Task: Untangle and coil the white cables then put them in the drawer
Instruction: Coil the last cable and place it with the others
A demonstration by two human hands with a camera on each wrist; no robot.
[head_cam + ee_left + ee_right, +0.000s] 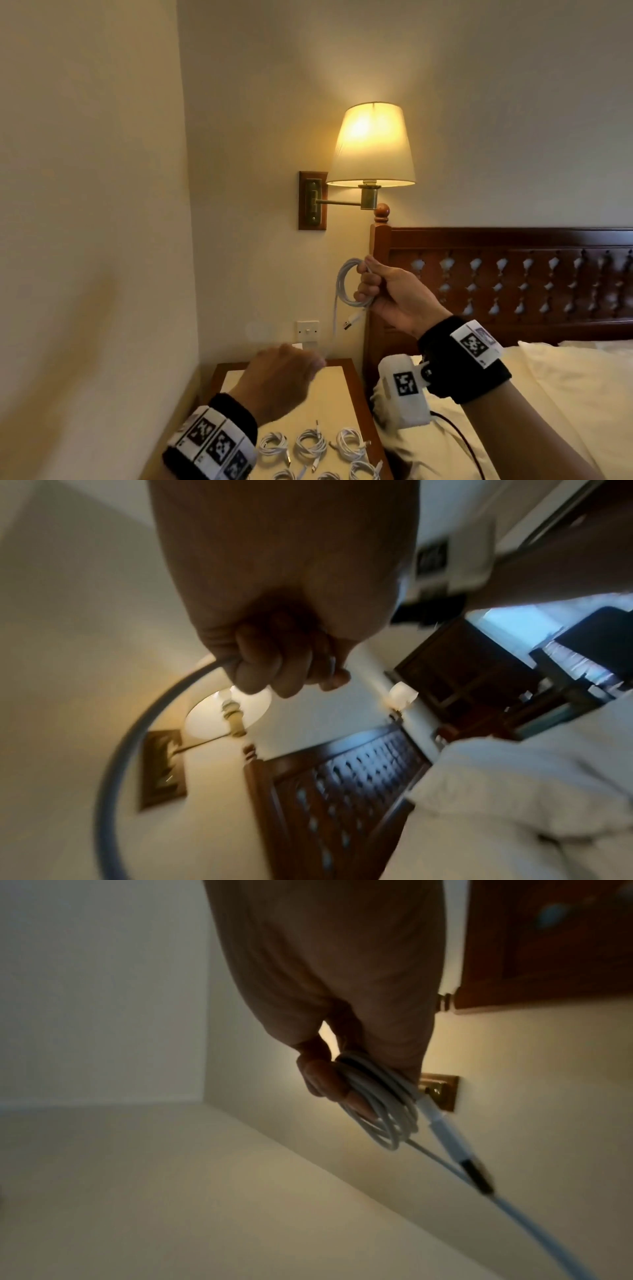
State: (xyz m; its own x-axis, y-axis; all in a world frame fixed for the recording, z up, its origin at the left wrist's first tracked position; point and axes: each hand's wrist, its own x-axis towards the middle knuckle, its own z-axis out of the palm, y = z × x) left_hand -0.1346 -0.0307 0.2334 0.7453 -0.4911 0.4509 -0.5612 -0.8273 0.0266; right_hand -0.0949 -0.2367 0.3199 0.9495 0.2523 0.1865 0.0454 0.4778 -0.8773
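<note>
The white cable (349,286) hangs partly coiled in the air in front of the headboard post, its loops gathered in the right hand (394,294), whose fingers curl round the bundle at the top and side. One plug end (351,322) dangles just below the coil, and a loose strand runs down from the coil toward the left hand (281,383), which is blurred in the head view; the left wrist view shows its fingers (270,666) closed tight on that strand, which arcs away to the left. In the right wrist view the loops (380,1104) sit between thumb and fingers, with the plug sticking out to the right. Below the hands, the desk (346,394) beside the bed carries several finished coils (310,445) laid in rows near its front edge, each apart from its neighbours. Behind the held cable stand the wall lamp (371,147), lit, on its brass arm and wooden plate, a wall switch (307,331) lower down, and the carved wooden headboard (513,281). The bed (548,394) with pale sheets lies to the right, under the right forearm. No drawer can be made out.
</note>
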